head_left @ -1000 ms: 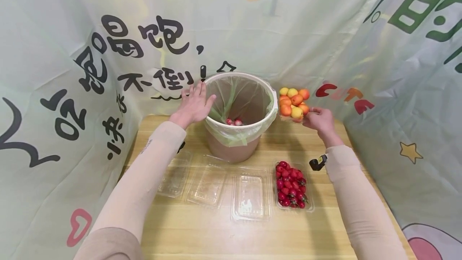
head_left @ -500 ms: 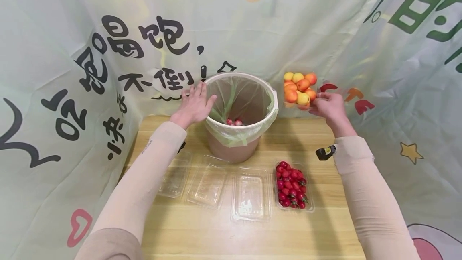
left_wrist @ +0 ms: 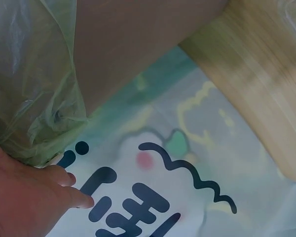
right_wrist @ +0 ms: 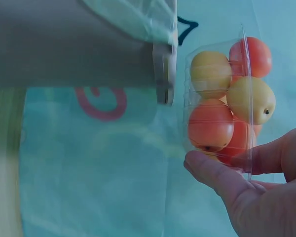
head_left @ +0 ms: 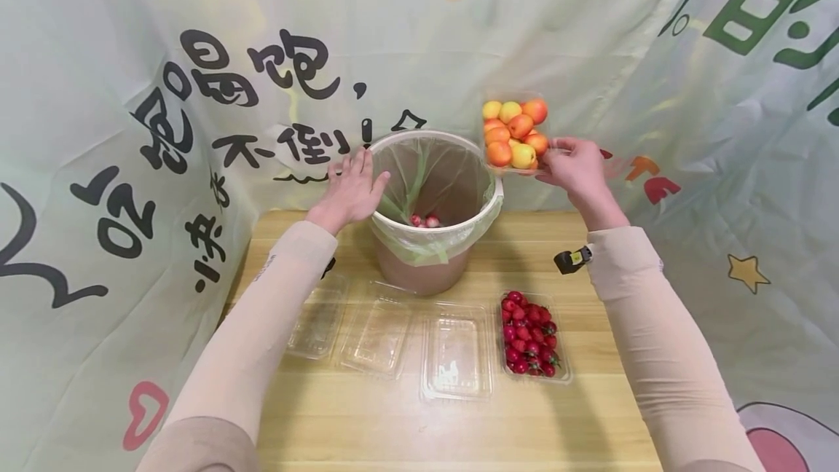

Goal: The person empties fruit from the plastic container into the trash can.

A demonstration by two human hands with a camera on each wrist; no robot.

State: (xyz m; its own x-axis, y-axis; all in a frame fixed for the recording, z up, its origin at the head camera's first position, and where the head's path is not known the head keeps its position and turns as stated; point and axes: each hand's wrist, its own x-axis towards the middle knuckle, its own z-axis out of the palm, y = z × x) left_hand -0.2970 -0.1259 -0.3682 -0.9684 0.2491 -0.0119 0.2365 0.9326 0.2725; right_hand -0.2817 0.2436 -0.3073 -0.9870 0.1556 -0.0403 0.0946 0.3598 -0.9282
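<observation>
My right hand (head_left: 577, 170) pinches one end of a clear plastic box (right_wrist: 249, 98) filled with yellow and orange round fruits (head_left: 520, 126). The box is up in the air, level with the back right of the bin's rim and overlapping it in the head view. A brown bin (head_left: 422, 277) with a pale rim is lined with a thin green bag (head_left: 429, 250). Small red-and-white round things (head_left: 431, 221) lie inside it. At the rim's left side rests my left hand (head_left: 354, 188), fingers extended; its fingertips and the bag (left_wrist: 54, 113) show in the left wrist view.
In front of the bin, clear plastic trays (head_left: 457, 355) stand in a row on the wooden table (head_left: 459, 439). To their right is a clear box of small red fruits (head_left: 529, 337). Printed cloth walls (head_left: 557, 35) close in the back and both sides.
My right hand has lifted the fruit box, first slightly right and then left toward the bin's rim. The left hand has stayed on the rim.
</observation>
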